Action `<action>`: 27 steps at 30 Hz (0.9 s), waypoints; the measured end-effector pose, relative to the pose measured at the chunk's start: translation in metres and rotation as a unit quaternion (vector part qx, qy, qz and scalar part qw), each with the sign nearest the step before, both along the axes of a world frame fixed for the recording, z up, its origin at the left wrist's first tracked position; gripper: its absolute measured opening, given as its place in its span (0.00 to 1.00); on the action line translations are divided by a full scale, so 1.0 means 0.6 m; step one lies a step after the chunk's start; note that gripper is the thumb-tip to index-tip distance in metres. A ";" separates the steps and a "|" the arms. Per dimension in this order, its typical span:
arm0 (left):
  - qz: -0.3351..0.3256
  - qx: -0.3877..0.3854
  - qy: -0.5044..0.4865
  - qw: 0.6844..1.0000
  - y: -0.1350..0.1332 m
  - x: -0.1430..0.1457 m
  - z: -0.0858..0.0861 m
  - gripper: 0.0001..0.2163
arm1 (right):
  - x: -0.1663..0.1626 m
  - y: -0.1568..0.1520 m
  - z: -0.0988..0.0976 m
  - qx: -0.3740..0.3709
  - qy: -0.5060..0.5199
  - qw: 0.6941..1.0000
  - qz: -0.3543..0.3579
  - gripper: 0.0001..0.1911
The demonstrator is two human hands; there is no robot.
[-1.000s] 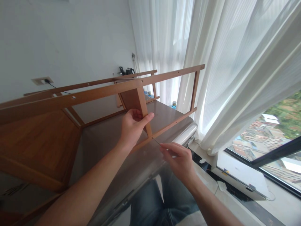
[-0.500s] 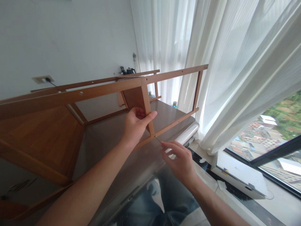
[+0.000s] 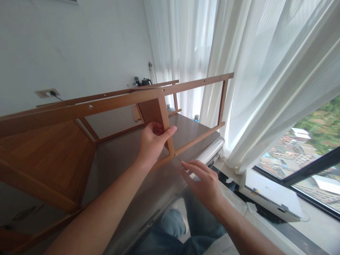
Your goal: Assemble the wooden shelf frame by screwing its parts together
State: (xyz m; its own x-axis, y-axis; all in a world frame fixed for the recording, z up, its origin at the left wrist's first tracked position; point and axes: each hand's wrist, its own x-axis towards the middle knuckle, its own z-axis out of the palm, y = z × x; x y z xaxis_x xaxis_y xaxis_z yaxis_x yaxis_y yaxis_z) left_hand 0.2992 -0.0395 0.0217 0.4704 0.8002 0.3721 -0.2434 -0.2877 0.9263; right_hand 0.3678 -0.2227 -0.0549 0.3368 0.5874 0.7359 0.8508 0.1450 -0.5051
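Observation:
A brown wooden shelf frame [image 3: 111,101] lies on its side across a steel-topped table [image 3: 127,166]. My left hand [image 3: 154,141] is closed round an upright wooden panel [image 3: 156,113] in the middle of the frame, thumb on its near edge. My right hand [image 3: 203,179] pinches a thin metal hex key [image 3: 178,158] between its fingertips. The key's tip sits at the joint where the panel meets the lower rail [image 3: 198,139].
White sheer curtains [image 3: 239,71] hang close on the right, over a window with a dark frame [image 3: 305,173]. A wall socket [image 3: 46,92] is on the left wall. A black kettle [image 3: 146,81] stands behind the frame. The table's rounded steel edge [image 3: 211,154] is near my right hand.
Both hands stay where they were. My right hand's fingers have shifted slightly on the hex key. The view has drifted a little.

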 end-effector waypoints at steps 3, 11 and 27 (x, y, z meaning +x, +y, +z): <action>0.000 -0.008 -0.003 1.000 0.000 0.000 0.000 0.22 | -0.001 0.001 0.001 0.006 -0.002 1.000 -0.003 0.08; -0.006 -0.017 -0.018 1.000 0.000 0.003 0.002 0.22 | 0.001 0.001 0.004 0.012 0.015 1.000 -0.002 0.08; 0.004 0.001 0.002 1.000 0.008 0.002 -0.004 0.23 | 0.004 0.012 0.018 -0.004 0.164 0.986 0.020 0.06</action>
State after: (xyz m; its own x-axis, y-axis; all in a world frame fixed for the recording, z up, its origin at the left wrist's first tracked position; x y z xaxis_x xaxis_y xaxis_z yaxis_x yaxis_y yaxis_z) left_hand 0.3003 -0.0346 0.0195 0.4655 0.8029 0.3724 -0.2379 -0.2918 0.9264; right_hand 0.3701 -0.2156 -0.0438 0.5318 0.6101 0.5873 0.6358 0.1705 -0.7528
